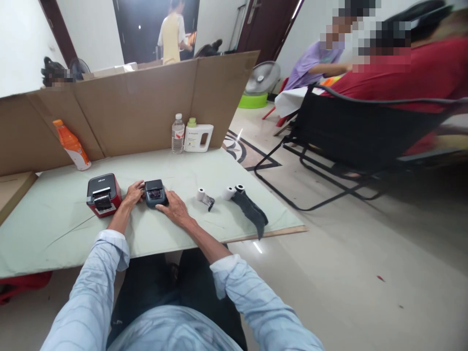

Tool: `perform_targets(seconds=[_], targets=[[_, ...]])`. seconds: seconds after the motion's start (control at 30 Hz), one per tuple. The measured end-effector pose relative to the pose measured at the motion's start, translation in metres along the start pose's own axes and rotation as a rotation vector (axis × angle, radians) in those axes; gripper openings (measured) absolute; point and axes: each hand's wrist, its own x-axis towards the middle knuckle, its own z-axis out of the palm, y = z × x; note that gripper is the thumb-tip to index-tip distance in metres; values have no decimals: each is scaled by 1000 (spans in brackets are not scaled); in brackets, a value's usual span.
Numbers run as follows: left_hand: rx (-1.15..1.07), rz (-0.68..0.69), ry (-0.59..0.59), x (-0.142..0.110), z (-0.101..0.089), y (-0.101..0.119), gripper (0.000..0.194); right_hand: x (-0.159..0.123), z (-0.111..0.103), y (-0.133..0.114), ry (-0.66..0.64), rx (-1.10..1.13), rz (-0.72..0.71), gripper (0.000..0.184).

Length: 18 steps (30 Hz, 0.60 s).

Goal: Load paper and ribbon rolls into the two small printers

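Note:
A small black portable printer [155, 192] with a dark window on its front stands on the table before me. My right hand [174, 208] grips its right side, thumb toward the front edge. My left hand [134, 193] rests on the cloth at the printer's left, fingers stretched toward it; whether the fingertips touch it I cannot tell. Left of that hand stands a larger red and black printer [104, 195] with a dark strip coming from its front slot. To the right lie a small white paper roll [201, 194] with a dark piece and another white roll [229, 193] beside a long black ribbon [250, 209].
Along a cardboard screen [142, 107] stand an orange bottle [72, 145], a clear water bottle [178, 134] and a white jug [198, 136]. A cardboard box [16, 192] sits at the left edge. Beyond the table are a black folding chair [347, 131], a fan [261, 78] and several people.

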Motion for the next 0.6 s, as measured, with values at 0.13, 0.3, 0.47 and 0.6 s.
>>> perform_targets(seconds=[0.13,0.3,0.47,0.6], targets=[[-18,11,-12,-6,-4,-1,74,0,1,0,7,0,-2,58],[-95,99,-22,-5,-10,-3,62,1,6,4,20,29,-12,66],[-128,151,-20,3,-10,-3,53,1,6,5,18,45,-9,68],[-121,194,55,12,-7,-1,47,1,4,4,28,57,-24,65]])
